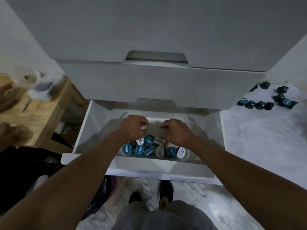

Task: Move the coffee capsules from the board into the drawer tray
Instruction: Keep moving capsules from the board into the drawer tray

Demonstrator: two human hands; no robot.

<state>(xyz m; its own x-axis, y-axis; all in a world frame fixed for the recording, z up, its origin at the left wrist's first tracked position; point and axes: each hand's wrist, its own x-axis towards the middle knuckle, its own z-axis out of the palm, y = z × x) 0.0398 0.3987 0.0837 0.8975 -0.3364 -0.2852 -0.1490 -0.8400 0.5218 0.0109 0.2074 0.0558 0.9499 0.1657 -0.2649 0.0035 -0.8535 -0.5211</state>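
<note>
Left hand (132, 128) and right hand (176, 131) curl above the tray (186, 120); I cannot tell what they hold. Release low, at its bare far end.

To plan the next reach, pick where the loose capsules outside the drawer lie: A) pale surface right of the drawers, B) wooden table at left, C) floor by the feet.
A: the dark capsules lie clustered on the pale surface right of the open drawer.

The left forearm (79, 170) and right forearm (232, 170) are stretching forward and converging. The left grip (132, 128) and right grip (176, 131) are hanging close together, knuckles up, fingers curling downward, hiding any contents.
</note>
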